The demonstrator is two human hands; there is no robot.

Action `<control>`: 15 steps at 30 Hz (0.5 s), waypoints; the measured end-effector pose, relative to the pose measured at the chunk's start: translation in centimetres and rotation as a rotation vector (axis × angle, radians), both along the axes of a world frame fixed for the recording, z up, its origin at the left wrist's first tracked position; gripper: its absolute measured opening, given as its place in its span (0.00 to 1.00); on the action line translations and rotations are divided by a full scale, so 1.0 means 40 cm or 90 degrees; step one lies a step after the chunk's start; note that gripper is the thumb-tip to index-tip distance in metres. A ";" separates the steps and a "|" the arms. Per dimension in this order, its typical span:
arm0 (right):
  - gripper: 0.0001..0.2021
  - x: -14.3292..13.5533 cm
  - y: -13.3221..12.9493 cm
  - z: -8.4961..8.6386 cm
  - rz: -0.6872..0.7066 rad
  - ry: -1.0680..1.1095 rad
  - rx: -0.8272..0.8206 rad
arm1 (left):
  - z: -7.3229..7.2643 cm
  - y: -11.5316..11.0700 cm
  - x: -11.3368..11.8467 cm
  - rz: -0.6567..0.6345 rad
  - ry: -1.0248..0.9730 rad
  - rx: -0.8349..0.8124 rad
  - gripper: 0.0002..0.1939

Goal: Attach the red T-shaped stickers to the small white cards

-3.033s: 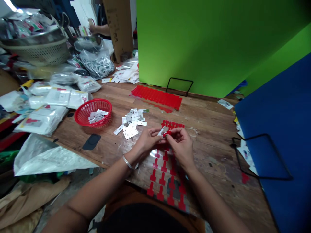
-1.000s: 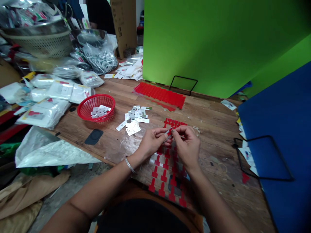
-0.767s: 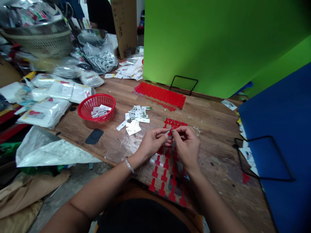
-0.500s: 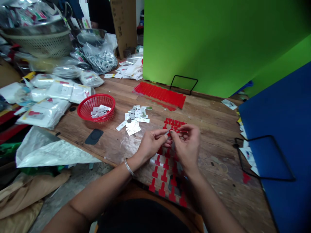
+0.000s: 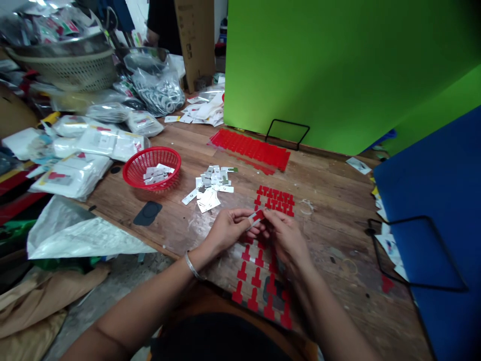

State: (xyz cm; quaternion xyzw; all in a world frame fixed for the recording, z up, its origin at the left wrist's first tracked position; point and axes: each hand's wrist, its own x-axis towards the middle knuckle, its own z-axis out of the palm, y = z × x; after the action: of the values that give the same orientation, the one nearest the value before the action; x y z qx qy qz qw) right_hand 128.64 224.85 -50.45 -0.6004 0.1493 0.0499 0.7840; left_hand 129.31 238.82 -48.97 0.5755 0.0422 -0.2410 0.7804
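Note:
Between my hands is a small white strip (image 5: 254, 217) with a red piece on its upper end. My left hand (image 5: 230, 228) pinches the strip's lower end between thumb and fingers. The fingers of my right hand (image 5: 286, 235) are closed on the red end of the same strip. Beneath both hands lies a clear sheet with rows of red T-shaped stickers (image 5: 256, 277). A pile of white and grey strips (image 5: 210, 188) rests left of the sheet, and a red basket (image 5: 130, 170) farther left holds more strips.
Stacked red sheets (image 5: 251, 149) lie near the green panel (image 5: 319, 65). Black wire stands are at the back and right, the latter by a blue panel (image 5: 447, 200). Plastic packets (image 5: 75, 175) crowd the left. A person's dark sleeve (image 5: 161, 25) shows behind a cardboard box (image 5: 195, 42).
The strip between my hands now shows its red face more fully. My right hand has come down and its fingers are less raised. The view has shifted slightly.

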 end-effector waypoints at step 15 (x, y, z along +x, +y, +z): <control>0.17 0.000 0.009 -0.030 0.102 -0.115 -0.366 | 0.088 0.421 0.185 0.340 -0.588 0.912 0.15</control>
State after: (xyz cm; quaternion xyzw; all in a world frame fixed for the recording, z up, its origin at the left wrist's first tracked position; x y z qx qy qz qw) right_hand 128.65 225.21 -51.67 -0.8095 0.0392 0.0136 0.5856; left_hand 136.71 255.64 -45.44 0.9357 -0.0031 0.2887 0.2030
